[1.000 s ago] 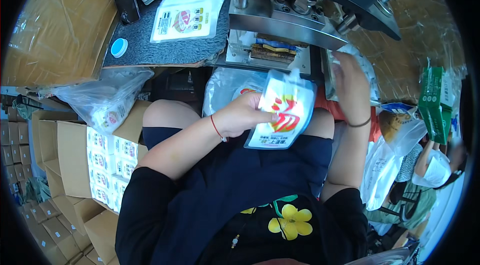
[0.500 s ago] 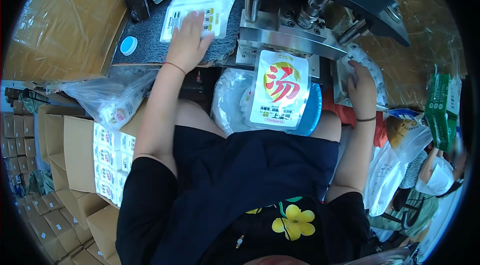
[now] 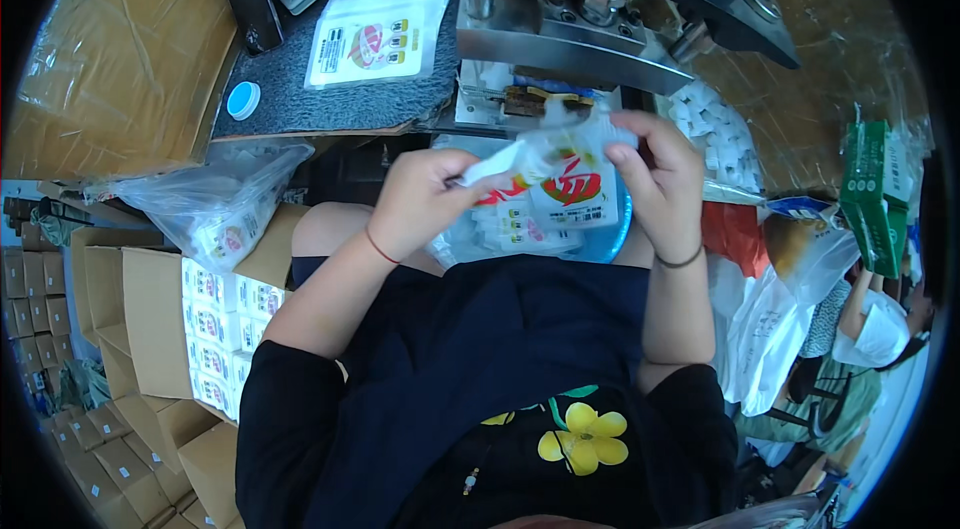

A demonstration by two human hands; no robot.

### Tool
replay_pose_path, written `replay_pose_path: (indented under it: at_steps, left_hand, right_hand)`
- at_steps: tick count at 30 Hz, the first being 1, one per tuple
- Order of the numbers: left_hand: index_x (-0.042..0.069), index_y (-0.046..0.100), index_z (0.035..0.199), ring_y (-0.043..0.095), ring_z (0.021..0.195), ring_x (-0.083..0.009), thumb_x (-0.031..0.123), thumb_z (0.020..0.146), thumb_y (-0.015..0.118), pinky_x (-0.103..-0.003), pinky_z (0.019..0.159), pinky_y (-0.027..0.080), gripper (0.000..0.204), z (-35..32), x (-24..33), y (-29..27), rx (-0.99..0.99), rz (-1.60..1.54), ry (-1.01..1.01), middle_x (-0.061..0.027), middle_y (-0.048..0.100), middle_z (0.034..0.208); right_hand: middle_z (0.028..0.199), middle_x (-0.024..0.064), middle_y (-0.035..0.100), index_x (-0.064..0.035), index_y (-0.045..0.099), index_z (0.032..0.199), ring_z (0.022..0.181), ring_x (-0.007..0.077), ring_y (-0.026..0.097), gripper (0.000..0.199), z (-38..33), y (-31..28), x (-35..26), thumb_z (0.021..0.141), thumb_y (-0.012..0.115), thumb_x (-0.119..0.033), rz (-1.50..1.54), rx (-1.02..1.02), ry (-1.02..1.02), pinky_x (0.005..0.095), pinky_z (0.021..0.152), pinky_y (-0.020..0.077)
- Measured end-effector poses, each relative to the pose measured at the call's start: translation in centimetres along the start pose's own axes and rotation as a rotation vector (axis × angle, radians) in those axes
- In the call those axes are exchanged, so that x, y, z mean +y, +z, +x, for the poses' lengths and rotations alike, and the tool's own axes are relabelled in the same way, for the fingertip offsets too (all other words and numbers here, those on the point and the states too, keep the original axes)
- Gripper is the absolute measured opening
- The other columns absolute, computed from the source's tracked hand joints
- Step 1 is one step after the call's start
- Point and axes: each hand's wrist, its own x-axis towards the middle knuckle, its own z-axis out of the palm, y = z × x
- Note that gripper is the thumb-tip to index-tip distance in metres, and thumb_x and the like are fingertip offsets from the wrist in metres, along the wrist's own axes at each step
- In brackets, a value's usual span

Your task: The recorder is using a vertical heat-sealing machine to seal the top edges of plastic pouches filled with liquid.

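My left hand (image 3: 425, 199) and my right hand (image 3: 660, 179) both grip a clear plastic pouch (image 3: 545, 151) with white and red print, held flat between them above my lap. Under it a filled white pouch with a red mark (image 3: 572, 191) lies in a blue bowl (image 3: 620, 229) of small white sachets. Just beyond stands a grey metal sealing machine (image 3: 590, 39). A stack of empty printed pouches (image 3: 375, 24) lies on the grey mat (image 3: 300, 104) at the far left.
A blue lid (image 3: 243, 100) sits on the mat. A clear bag of packets (image 3: 215, 219) and open cardboard boxes of packed pouches (image 3: 215, 329) stand at my left. White plastic bags (image 3: 770, 329), a green carton (image 3: 875, 194) and another person (image 3: 880, 319) are at my right.
My left hand came back from the pouch stack on the mat with an empty pouch. My right hand rose from the machine's side to meet it, and both now hold the pouch.
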Motion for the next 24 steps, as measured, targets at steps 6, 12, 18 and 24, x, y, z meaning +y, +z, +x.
replay_pose_path:
  at_steps: [6, 12, 18, 24]
  left_hand:
    - [-0.004, 0.069, 0.113, 0.066, 0.090, -0.0085, 0.022, 0.099, 0.065, -0.026, 0.081, 0.054, 0.030, 0.0, 1.3, 4.8, -0.310, -0.670, -0.228, -0.0057, 0.072, 0.101]
    - [-0.004, 0.066, 0.118, 0.067, 0.096, -0.0116, 0.010, 0.094, 0.068, -0.029, 0.087, 0.054, 0.027, 0.2, 0.7, 6.8, -0.514, -0.923, -0.317, -0.0081, 0.071, 0.109]
    - [-0.004, 0.065, 0.118, 0.070, 0.099, -0.0172, 0.000, 0.085, 0.068, -0.034, 0.090, 0.055, 0.033, 4.9, 0.0, 2.9, -0.340, -0.945, -0.428, -0.0134, 0.072, 0.111]
    - [-0.001, 0.051, 0.124, 0.064, 0.101, -0.0300, 0.009, 0.088, 0.068, -0.040, 0.084, 0.051, 0.040, 6.3, -2.2, -0.6, 0.366, -0.118, -0.003, -0.0169, 0.063, 0.112]
  right_hand:
    - [0.084, 0.0119, 0.064, 0.0016, 0.069, 0.102, 0.077, 0.0248, 0.060, 0.024, 1.2, -0.3, 1.5, 0.097, 0.060, -0.020, -0.097, -0.221, -0.167, 0.0348, 0.070, 0.0474]
    - [0.100, 0.0181, 0.065, 0.0000, 0.064, 0.116, 0.085, 0.0323, 0.065, 0.034, 0.7, -3.7, 1.8, 0.104, 0.047, -0.026, -0.254, -0.315, 0.002, 0.0374, 0.077, 0.0506]
    - [0.117, 0.0186, 0.060, -0.0078, 0.063, 0.119, 0.101, 0.0415, 0.061, 0.033, 0.1, -7.1, 9.0, 0.087, 0.063, -0.005, -0.789, -0.228, 0.146, 0.0463, 0.081, 0.0507]
    - [0.110, 0.0208, 0.061, -0.0035, 0.062, 0.115, 0.098, 0.0411, 0.061, 0.030, -0.7, -6.8, 12.2, 0.085, 0.064, -0.003, -0.680, -0.193, 0.133, 0.0440, 0.084, 0.0495]
